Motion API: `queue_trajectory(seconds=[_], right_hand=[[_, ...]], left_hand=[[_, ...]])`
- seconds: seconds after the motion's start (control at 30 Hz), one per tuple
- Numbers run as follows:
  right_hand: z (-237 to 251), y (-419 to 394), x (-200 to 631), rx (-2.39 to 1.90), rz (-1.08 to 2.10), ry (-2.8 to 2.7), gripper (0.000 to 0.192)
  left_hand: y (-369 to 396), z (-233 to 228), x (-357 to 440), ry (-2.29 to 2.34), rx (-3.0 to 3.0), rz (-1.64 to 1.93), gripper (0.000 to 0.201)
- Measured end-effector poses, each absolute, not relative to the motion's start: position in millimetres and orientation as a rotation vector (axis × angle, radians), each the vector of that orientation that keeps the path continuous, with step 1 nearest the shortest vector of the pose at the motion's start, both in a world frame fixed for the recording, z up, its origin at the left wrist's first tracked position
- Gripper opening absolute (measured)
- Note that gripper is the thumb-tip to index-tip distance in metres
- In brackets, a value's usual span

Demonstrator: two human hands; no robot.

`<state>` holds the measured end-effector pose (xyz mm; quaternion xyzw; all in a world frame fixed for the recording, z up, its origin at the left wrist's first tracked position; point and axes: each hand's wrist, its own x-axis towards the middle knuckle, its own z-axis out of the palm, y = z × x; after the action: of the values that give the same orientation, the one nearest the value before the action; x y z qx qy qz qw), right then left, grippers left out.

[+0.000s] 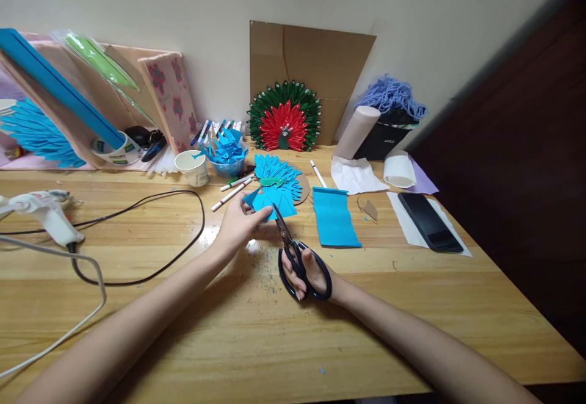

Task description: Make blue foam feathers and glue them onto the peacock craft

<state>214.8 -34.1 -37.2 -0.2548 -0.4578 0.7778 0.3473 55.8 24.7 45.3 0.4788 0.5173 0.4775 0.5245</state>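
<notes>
Left hand pinches blue paper; right hand grips black scissors (labels unreadable).

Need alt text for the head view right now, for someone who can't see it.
On a wooden table, the left hand pinches blue paper while the right hand holds black scissors at its edge. A glue gun lies left, a phone right.
</notes>
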Motion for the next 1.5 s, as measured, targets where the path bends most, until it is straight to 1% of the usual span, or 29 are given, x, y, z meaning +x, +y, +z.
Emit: queue_trajectory(seconds=[0.1,0.17,0.27,0.37,0.53,0.7,0.9,1.2,1.5], right_hand=[[-34,-34,215,-0.685,1.983,-1.217,0.062],[-27,-34,215,-0.696,2.001,-1.235,0.066],[-19,-34,214,-0.709,2.062,-1.209,0.073],[-19,-33,214,-0.715,2.099,-1.167,0.074],[-30,-33,214,-0.709,2.051,-1.165,0.069],[-33,-34,212,-0.689,1.989,-1.157,0.063],[-27,-33,215,-0.716,2.038,-1.202,0.073],[-29,-35,216,-0.753,2.01,-1.217,0.073],[-29,-35,216,-0.75,1.983,-1.229,0.074]], left_hand=[[25,47,56,1.24,1.175,1.16,0.026],[24,49,57,1.235,1.182,1.147,0.025],[23,50,58,1.246,1.16,1.096,0.027],[23,48,58,1.227,1.152,1.026,0.031],[26,42,58,1.206,1.173,0.987,0.033],[24,41,57,1.255,1.182,1.036,0.031],[21,39,57,1.3,1.239,0.996,0.029],[20,40,59,1.264,1.265,0.946,0.042],[17,40,61,1.27,1.259,0.986,0.032]])
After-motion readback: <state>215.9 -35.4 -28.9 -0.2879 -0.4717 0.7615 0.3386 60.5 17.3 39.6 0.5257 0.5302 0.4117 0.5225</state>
